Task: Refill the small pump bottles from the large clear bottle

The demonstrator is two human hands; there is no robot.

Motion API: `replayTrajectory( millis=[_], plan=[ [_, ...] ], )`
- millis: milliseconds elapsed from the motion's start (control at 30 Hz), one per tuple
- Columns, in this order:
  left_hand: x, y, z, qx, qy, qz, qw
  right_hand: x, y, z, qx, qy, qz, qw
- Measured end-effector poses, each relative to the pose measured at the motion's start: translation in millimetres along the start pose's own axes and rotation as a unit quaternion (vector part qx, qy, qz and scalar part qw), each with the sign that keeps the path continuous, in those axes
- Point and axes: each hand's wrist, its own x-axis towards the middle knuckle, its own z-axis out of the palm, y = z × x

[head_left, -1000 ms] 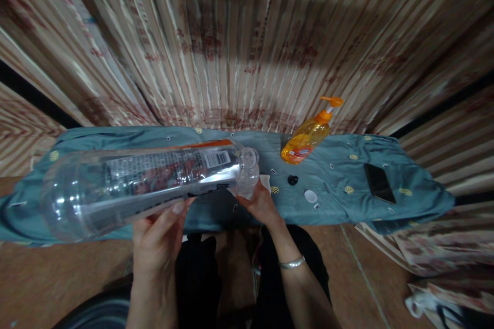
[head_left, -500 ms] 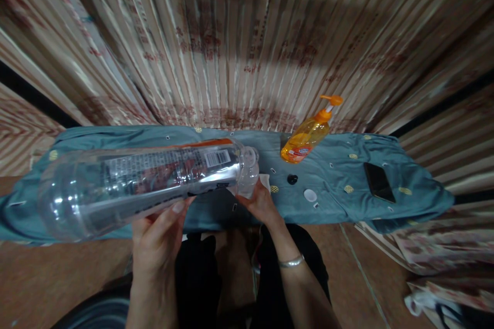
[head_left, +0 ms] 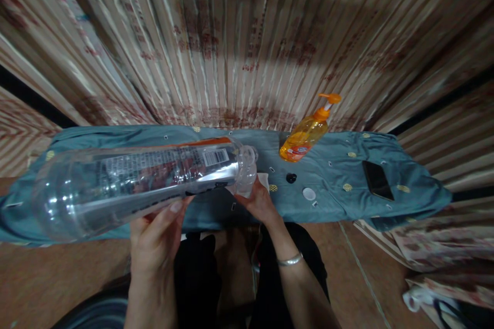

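A big clear plastic bottle (head_left: 96, 190) with a silver label lies nearly level in the air, its mouth (head_left: 252, 154) pointing right. From below, my left hand (head_left: 158, 231) grips its body, thumb on the near side. My right hand (head_left: 257, 200) is closed around a small clear plastic container (head_left: 245, 180) just beneath the bottle's mouth. Whether the two touch I cannot tell, and the container's lower part is hidden. A piece of white material (head_left: 263, 179) shows behind the right fingers.
On the teal cloth (head_left: 216, 211) an orange pump bottle (head_left: 303, 139) stands to the right. Near it lie a small black cap (head_left: 290, 178) and a white disc (head_left: 309, 194). Farther right rests a dark phone (head_left: 377, 181). Striped curtains (head_left: 239, 36) hang behind.
Both hands keep their grips. The large bottle has shifted very slightly left in view, and the whole scene has moved a little with the camera.
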Motion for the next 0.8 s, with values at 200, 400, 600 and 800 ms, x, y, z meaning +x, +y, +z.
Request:
replayTrajectory(
  millis=[200, 400, 600, 800],
  plan=[
    [-1.0, -0.3, -0.9, 0.007, 0.012, -0.005, 1.0, 0.4, -1.1, -1.6, -0.009, -0.004, 0.004, 1.0],
    [-1.0, -1.1, -2.8, 0.01, 0.018, -0.004, 1.0, 1.0, 2.1, -2.1, -0.005, -0.005, 0.004, 1.0],
    [-0.4, -2.5, -4.3, 0.013, 0.006, 0.01, 1.0, 0.6, 1.5, -3.2, -0.004, -0.008, 0.007, 1.0],
    [-0.1, -1.5, -2.7, 0.01, 0.021, 0.001, 1.0, 0.3, -0.1, -4.8, -0.011, -0.018, 0.012, 1.0]
  ],
)
